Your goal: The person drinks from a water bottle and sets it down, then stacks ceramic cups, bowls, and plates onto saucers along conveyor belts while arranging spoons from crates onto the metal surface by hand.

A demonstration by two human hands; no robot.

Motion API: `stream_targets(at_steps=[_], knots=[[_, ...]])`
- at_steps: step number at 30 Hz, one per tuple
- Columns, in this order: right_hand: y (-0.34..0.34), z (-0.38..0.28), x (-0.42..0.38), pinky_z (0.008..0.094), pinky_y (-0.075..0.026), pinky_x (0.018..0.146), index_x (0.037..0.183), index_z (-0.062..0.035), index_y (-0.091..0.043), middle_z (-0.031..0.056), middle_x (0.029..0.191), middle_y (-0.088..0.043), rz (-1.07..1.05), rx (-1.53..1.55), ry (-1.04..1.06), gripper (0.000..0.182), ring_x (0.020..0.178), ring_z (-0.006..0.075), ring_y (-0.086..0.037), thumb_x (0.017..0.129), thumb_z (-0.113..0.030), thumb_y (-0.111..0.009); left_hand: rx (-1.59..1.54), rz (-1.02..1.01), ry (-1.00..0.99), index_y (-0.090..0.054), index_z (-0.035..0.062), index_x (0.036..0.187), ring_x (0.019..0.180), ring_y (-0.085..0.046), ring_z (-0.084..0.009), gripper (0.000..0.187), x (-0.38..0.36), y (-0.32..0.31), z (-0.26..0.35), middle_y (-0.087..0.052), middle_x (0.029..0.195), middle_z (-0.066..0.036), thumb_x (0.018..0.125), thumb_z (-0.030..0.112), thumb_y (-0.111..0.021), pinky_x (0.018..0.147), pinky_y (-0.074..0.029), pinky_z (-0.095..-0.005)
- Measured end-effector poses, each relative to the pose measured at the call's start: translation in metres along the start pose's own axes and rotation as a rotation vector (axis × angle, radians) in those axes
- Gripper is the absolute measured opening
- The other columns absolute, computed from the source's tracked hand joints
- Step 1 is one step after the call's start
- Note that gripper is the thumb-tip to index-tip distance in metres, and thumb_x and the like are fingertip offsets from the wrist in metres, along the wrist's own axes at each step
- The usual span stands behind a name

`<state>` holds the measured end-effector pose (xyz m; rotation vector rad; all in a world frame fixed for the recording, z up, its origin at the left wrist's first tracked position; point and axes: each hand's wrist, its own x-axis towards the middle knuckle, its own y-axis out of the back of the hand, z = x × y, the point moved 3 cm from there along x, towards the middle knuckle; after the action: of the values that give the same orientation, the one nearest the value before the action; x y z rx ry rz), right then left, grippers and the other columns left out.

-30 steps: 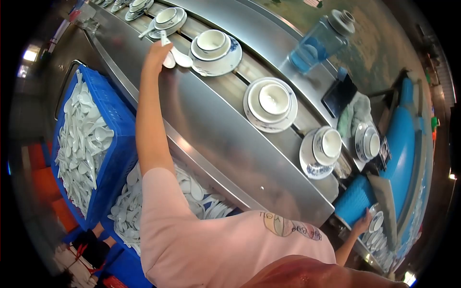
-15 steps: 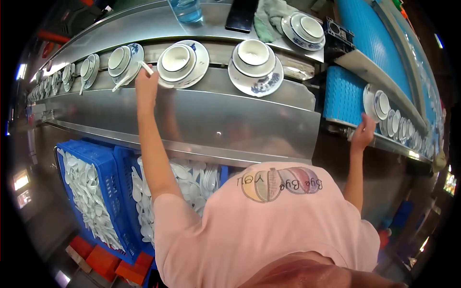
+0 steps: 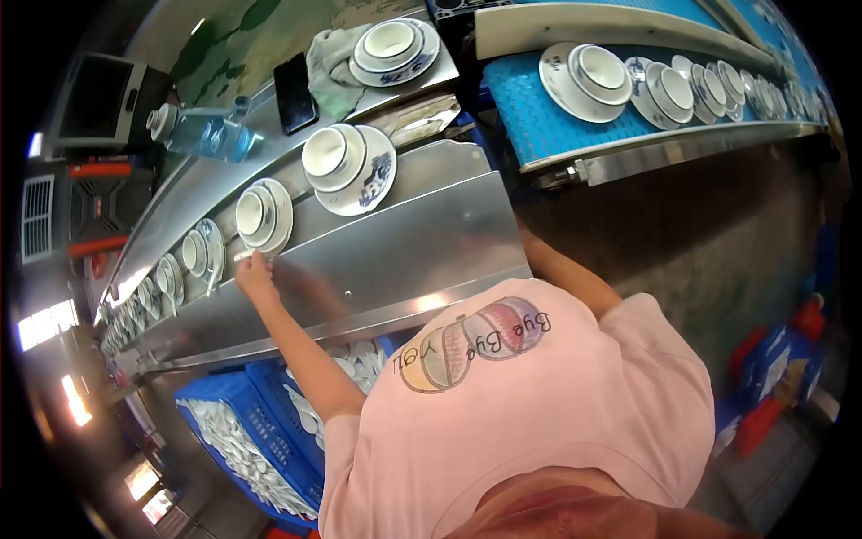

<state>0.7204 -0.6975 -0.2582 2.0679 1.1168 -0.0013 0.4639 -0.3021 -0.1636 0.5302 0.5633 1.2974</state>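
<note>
Left grip (image 3: 257,277) on spoon (image 3: 242,256); blue crate (image 3: 262,415) holds spoons (image 3: 244,458).

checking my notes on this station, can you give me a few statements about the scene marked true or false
1. The left hand has a white utensil at its fingertips, beside a stack of dishes. True.
2. The leftmost blue basket is filled with bowls. False: the leftmost blue basket holds white spoons.
3. A black phone lies next to a cloth. True.
4. The blue belt carries nothing. False: stacked crockery sits along the blue belt.
5. The shirt is pink. True.
</note>
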Motion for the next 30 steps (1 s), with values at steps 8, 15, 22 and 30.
stream_targets(at_steps=[8,15,22,30], knots=[[0.016,0.006,-0.014,0.0346,-0.046,0.079,0.103,-0.0023,-0.059,0.0183,0.097,-0.062,-0.131,0.209,0.056,0.026,0.09,0.03,-0.059,0.079,-0.01,-0.055,-0.105,-0.139,-0.018,-0.063,-0.0008,0.081,0.049,-0.051,-0.0105,0.023,-0.05,0.013,0.029,-0.054,0.062,-0.002,0.08,0.022,-0.059,0.047,-0.041,-0.0236],[0.242,-0.037,-0.046,0.0238,-0.046,0.074,0.101,-0.002,-0.062,0.0048,0.088,-0.063,0.159,0.185,0.211,0.02,0.083,0.0126,-0.059,0.085,-0.011,-0.054,0.184,0.426,-0.125,-0.064,-0.0009,0.083,0.055,-0.058,-0.0148,0.02,-0.101,0.13,-0.059,-0.063,0.066,-0.009,0.079,0.018,-0.059,0.053,-0.046,-0.0272],[0.33,0.051,0.093,0.0394,-0.04,0.09,0.122,-0.0045,-0.05,0.0165,0.116,-0.055,0.324,-0.563,0.284,0.05,0.106,0.0326,-0.053,0.076,-0.022,-0.058,0.359,0.111,0.103,-0.065,0.0004,0.09,0.078,-0.062,-0.0308,0.038,-0.161,0.134,-0.15,-0.065,0.08,-0.016,0.078,0.036,-0.059,0.072,-0.047,-0.0368],[0.304,0.014,0.106,0.0316,-0.042,0.088,0.121,0.0,-0.05,0.0113,0.11,-0.058,0.106,-0.111,0.222,0.047,0.101,0.0209,-0.055,0.075,-0.011,-0.052,0.573,-0.217,0.103,-0.047,0.004,0.124,0.114,-0.043,-0.0354,0.076,-0.207,0.113,-0.12,-0.046,0.121,-0.022,0.064,0.043,-0.072,0.095,-0.036,-0.0385]])
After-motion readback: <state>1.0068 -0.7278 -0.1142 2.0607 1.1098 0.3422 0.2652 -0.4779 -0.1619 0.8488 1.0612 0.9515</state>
